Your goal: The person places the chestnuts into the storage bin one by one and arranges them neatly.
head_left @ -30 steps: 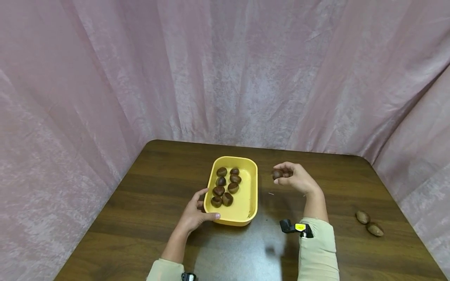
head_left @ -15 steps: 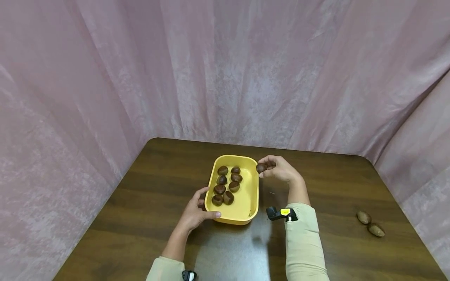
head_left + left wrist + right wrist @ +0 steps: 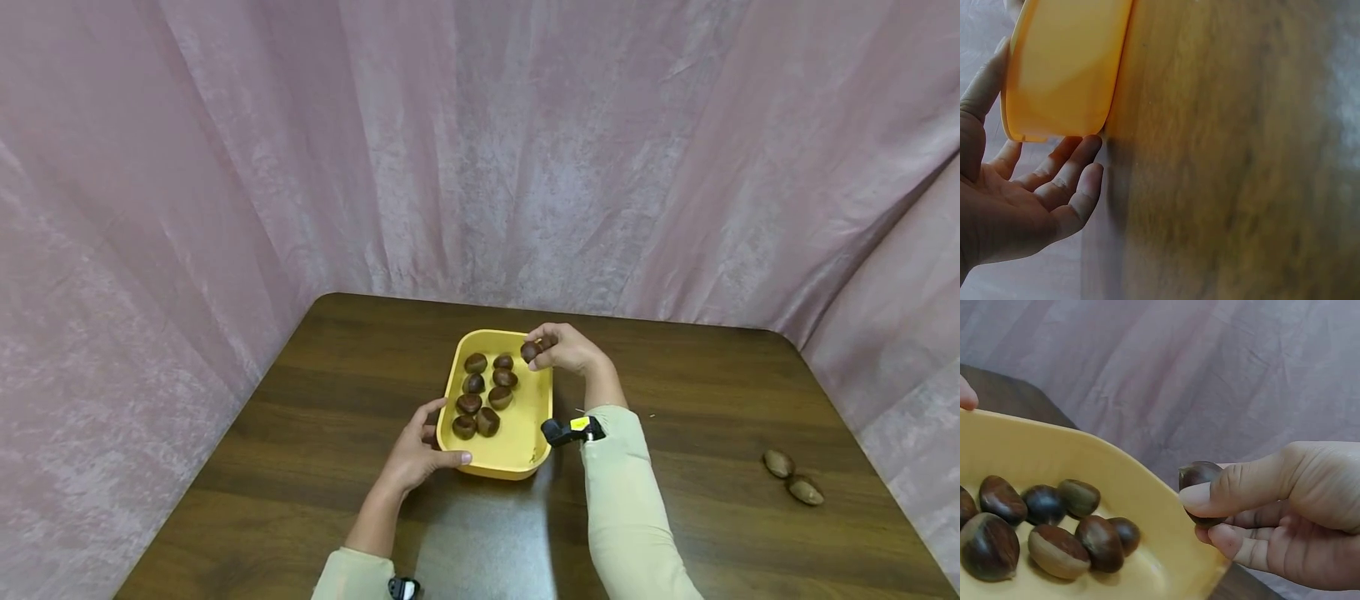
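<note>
A yellow plastic tray (image 3: 517,433) stands on the table with two rows of brown chestnuts (image 3: 500,397) in its left and middle part. My left hand (image 3: 412,457) holds the tray at its near left corner, thumb on the near rim and fingers against the left side. In the left wrist view the fingertips (image 3: 1090,147) touch the tray's outer wall. Over the far right corner of the tray, my right hand (image 3: 572,350) pinches a single chestnut (image 3: 1200,474) between thumb and fingers. The right wrist view shows this chestnut above the rim, apart from the others.
Two more chestnuts (image 3: 804,490) lie on the wooden table (image 3: 300,467) far to the right. Pink curtains (image 3: 480,167) hang behind the table and along its sides. Tiny pale scraps lie right of the tray.
My right hand has moved left with its chestnut, from the table beside the tray to above the tray's far right corner. The left hand keeps its hold on the tray.
</note>
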{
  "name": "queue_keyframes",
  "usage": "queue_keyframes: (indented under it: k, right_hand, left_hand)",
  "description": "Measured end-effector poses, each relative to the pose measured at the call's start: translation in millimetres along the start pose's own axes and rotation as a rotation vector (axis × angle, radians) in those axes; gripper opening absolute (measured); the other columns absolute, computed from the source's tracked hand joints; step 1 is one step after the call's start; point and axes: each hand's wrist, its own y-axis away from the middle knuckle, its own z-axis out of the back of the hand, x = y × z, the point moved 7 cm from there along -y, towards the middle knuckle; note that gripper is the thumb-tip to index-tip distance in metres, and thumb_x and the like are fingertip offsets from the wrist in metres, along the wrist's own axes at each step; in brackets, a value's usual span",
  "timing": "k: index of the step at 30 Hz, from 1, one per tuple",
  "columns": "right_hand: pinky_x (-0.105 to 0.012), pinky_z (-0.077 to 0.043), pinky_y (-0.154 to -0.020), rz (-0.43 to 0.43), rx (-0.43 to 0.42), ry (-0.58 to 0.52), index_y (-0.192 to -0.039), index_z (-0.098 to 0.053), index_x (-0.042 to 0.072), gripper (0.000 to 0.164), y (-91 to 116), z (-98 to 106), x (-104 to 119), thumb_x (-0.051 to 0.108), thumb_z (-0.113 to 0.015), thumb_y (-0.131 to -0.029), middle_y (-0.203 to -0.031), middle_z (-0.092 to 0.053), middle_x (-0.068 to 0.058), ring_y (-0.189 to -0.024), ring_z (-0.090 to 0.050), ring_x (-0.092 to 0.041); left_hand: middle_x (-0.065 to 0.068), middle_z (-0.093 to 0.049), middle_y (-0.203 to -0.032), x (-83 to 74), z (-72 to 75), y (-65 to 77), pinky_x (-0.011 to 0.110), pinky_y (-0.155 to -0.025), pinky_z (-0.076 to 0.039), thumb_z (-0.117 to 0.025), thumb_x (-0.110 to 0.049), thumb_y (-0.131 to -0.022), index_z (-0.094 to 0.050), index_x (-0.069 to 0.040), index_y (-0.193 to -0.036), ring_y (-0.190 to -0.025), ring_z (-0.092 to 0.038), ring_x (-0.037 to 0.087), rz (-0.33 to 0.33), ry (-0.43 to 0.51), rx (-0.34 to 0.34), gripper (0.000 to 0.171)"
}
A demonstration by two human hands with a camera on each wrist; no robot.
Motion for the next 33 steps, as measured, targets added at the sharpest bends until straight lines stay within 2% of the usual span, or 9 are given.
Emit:
queue_keyframes:
  k: [4, 9, 13, 18, 21, 24, 28, 33]
  right_hand:
    - [-0.041, -0.045, -0.079, -0.009, -0.034, 0.022, -0.118, -0.057, -0.003, 0.048, -7, -5, 0, -0.006, -0.073, -0.073, -0.095, -0.055, -0.015, -0.086, -0.053, -0.025]
    - [-0.043, -0.045, -0.080, -0.037, -0.046, 0.048, -0.121, -0.056, -0.003, 0.046, -15, -16, -4, -0.001, -0.071, -0.077, -0.094, -0.057, -0.015, -0.084, -0.054, -0.024]
    - [-0.039, -0.045, -0.078, -0.084, -0.033, 0.067, -0.121, -0.056, -0.001, 0.046, -19, -24, -11, -0.002, -0.071, -0.078, -0.094, -0.056, -0.014, -0.083, -0.053, -0.023]
    - [-0.039, -0.045, -0.077, -0.091, -0.049, 0.127, -0.121, -0.058, -0.001, 0.048, -21, -26, -13, -0.003, -0.073, -0.075, -0.100, -0.056, -0.015, -0.089, -0.054, -0.026]
    - [-0.039, -0.046, -0.078, -0.089, -0.087, 0.186, -0.117, -0.062, 0.002, 0.046, -20, -23, -12, 0.001, -0.076, -0.073, -0.102, -0.059, -0.016, -0.094, -0.055, -0.029]
    - [-0.037, -0.047, -0.077, -0.104, -0.138, 0.252, -0.114, -0.065, 0.005, 0.045, -19, -19, -11, 0.005, -0.080, -0.071, -0.106, -0.061, -0.016, -0.095, -0.055, -0.028]
    - [-0.038, -0.050, -0.075, -0.132, -0.162, 0.218, -0.114, -0.065, 0.004, 0.045, -17, -16, -12, 0.004, -0.080, -0.072, -0.113, -0.058, -0.018, -0.089, -0.061, -0.031]
    - [-0.043, -0.049, -0.078, -0.129, -0.150, 0.136, -0.118, -0.061, -0.001, 0.042, -13, -16, -11, 0.000, -0.073, -0.078, -0.101, -0.061, -0.017, -0.088, -0.062, -0.036]
  left_hand:
    - [0.025, -0.055, -0.107, 7.7, 0.6, -2.5, 0.035, -0.065, -0.047, -0.087, -0.008, -0.061, -0.035, -0.014, -0.141, -0.080, -0.061, 0.024, 0.005, -0.019, -0.016, 0.096]
    - [0.025, -0.054, -0.109, 10.2, 0.8, -1.4, 0.035, -0.066, -0.047, -0.088, -0.011, -0.060, -0.036, -0.015, -0.141, -0.082, -0.060, 0.025, 0.010, -0.024, -0.020, 0.096]
    - [0.026, -0.054, -0.109, 8.8, 1.3, -0.5, 0.035, -0.066, -0.046, -0.088, -0.009, -0.061, -0.036, -0.015, -0.141, -0.080, -0.060, 0.024, 0.005, -0.025, -0.019, 0.095]
    - [0.030, -0.053, -0.109, -5.8, 0.1, 7.1, 0.035, -0.066, -0.046, -0.086, -0.004, -0.063, -0.034, -0.008, -0.141, -0.079, -0.059, 0.024, -0.004, -0.008, 0.003, 0.094]
    - [0.031, -0.052, -0.109, -16.7, -1.0, 13.7, 0.035, -0.066, -0.046, -0.084, -0.003, -0.065, -0.033, -0.006, -0.141, -0.079, -0.059, 0.024, 0.000, -0.007, 0.010, 0.092]
    - [0.031, -0.052, -0.109, -20.6, -1.9, 16.3, 0.034, -0.067, -0.046, -0.084, -0.003, -0.066, -0.033, -0.007, -0.141, -0.079, -0.059, 0.023, 0.004, -0.008, 0.014, 0.091]
    - [0.031, -0.052, -0.109, -20.7, -1.9, 16.6, 0.034, -0.066, -0.046, -0.084, -0.003, -0.065, -0.033, -0.007, -0.141, -0.079, -0.059, 0.023, 0.002, -0.003, 0.013, 0.091]
    - [0.031, -0.052, -0.108, -19.1, -1.1, 15.3, 0.033, -0.066, -0.046, -0.084, -0.003, -0.064, -0.034, -0.006, -0.140, -0.079, -0.059, 0.024, -0.002, -0.004, 0.006, 0.091]
